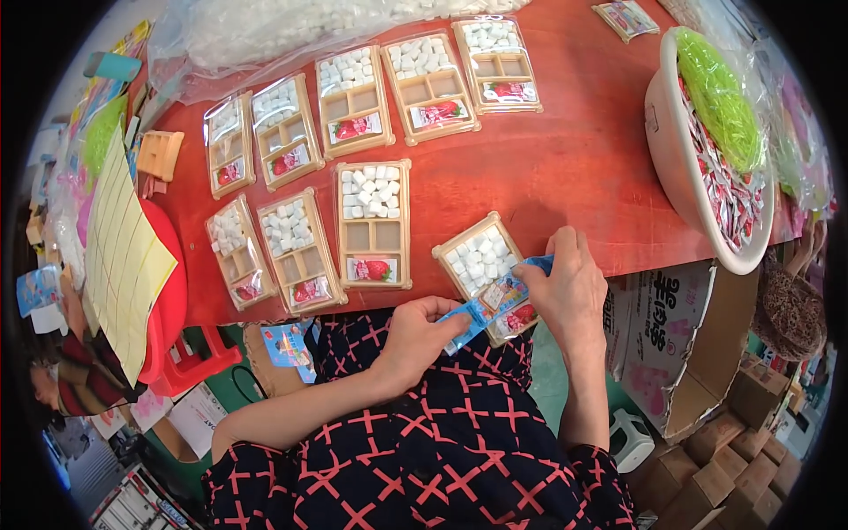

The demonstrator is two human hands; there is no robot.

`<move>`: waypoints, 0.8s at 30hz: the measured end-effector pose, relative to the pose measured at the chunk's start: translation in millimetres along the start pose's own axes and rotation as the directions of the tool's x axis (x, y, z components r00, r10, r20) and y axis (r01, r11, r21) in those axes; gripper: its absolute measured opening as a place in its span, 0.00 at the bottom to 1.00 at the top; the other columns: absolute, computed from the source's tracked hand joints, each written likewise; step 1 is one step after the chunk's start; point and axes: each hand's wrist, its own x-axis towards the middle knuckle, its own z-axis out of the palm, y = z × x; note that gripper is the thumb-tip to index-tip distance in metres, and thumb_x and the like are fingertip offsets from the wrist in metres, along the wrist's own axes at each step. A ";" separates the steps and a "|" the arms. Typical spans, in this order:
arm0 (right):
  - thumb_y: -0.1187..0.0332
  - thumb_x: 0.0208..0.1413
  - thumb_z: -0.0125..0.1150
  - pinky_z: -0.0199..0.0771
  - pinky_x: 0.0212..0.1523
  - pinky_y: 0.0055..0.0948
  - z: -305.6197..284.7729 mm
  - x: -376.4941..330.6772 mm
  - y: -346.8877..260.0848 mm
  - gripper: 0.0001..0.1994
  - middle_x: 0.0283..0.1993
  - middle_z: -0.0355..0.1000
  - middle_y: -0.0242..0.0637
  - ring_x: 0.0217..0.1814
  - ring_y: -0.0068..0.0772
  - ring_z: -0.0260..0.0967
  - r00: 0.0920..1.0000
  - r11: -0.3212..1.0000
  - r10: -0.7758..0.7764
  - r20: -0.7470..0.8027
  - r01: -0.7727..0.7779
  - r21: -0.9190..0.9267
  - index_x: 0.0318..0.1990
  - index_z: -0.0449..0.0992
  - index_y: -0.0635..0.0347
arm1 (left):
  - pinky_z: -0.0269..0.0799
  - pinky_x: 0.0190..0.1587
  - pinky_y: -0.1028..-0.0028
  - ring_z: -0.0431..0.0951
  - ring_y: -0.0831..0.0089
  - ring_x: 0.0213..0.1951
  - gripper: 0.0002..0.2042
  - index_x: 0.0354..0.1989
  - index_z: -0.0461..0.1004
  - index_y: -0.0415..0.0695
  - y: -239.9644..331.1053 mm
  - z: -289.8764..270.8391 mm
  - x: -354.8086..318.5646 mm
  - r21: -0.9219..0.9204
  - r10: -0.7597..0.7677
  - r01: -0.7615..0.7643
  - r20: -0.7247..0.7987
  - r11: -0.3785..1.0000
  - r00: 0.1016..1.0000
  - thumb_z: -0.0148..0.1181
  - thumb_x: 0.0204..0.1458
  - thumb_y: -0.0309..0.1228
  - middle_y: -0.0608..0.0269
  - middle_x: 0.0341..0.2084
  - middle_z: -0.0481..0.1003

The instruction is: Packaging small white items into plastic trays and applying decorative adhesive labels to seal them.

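Over the front edge of the red table, both my hands hold a blue printed card strip slantwise. My left hand pinches its lower left end between thumb and fingers. The upper right end is gripped by my right hand. Beneath the strip lies a tilted wooden-coloured compartment tray, partly covered by it. White cubes fill the tray's upper compartment, and a packet with a strawberry picture shows at its lower end. Another filled tray lies to the left, apart from my hands.
Several similar trays stand in two rows on the red table. A white tub of small packets and green shreds is at the right. A large clear bag of white cubes lies behind. An open carton stands below right.
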 end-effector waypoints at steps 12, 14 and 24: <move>0.67 0.34 0.68 0.66 0.29 0.43 7.2 -9.5 -13.0 0.18 0.33 0.62 0.41 0.35 0.47 0.65 0.996 0.991 -0.026 -0.091 0.014 -0.131 0.30 0.64 0.60 | 0.76 0.33 0.73 0.75 0.75 0.32 0.13 0.40 0.72 0.34 5.3 -5.2 4.6 -0.079 -0.250 0.247 -0.035 0.966 0.968 0.60 0.48 0.28 0.60 0.31 0.74; 0.67 0.33 0.68 0.67 0.30 0.42 6.6 -10.6 -11.1 0.19 0.34 0.61 0.41 0.37 0.45 0.64 0.985 0.981 -0.094 -0.144 0.067 -0.182 0.30 0.64 0.60 | 0.76 0.34 0.73 0.75 0.75 0.34 0.13 0.41 0.71 0.34 4.2 -3.1 4.6 -0.102 -0.251 0.247 -0.027 0.964 0.968 0.59 0.48 0.28 0.60 0.32 0.74; 0.66 0.28 0.70 0.65 0.32 0.39 3.6 1.2 6.3 0.20 0.31 0.62 0.37 0.37 0.42 0.63 0.982 0.990 -0.140 -0.125 0.137 -0.033 0.27 0.64 0.59 | 0.71 0.38 0.80 0.74 0.78 0.34 0.13 0.44 0.71 0.34 -19.9 -7.1 14.1 -0.263 -0.059 0.098 0.155 0.960 0.986 0.55 0.51 0.26 0.62 0.34 0.75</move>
